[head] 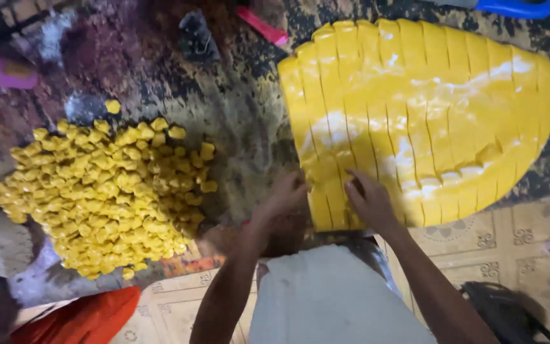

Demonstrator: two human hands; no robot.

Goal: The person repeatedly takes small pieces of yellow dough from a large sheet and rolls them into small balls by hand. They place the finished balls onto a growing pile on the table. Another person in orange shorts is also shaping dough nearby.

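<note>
The right hand (369, 200) is laid flat, fingers loosely spread, on the near edge of a large yellow slab (421, 121); nothing is gripped, only the glossy surface is pressed. Just to its left, the left hand (286, 195) is seen with fingers curled at the slab's lower left corner, touching the end of the outermost strip; whether a piece is pinched there cannot be told, since the fingertips are blurred.

The slab is scored into long parallel strips that run away from the hands, slightly fanned, so their long axis points from the wrists toward the far edge of the dark, stained tabletop (237, 108). The slab's outline is rounded on the right and across the top, and some strips on the near right side are cut crosswise into short blocks.

Well to the left of the left hand, a heap of small yellow cubes (106, 194) is piled on the same surface. Beyond the slab, a pink strip (261, 25) and a blue-handled tool (514, 7) are cut off by the upper frame edge.

Below the hands, a pale cloth (332, 299) covers the person's lap, and patterned floor tiles (517, 248) show to the right. An orange cloth (84, 318) is partly cut off at the lower left.
</note>
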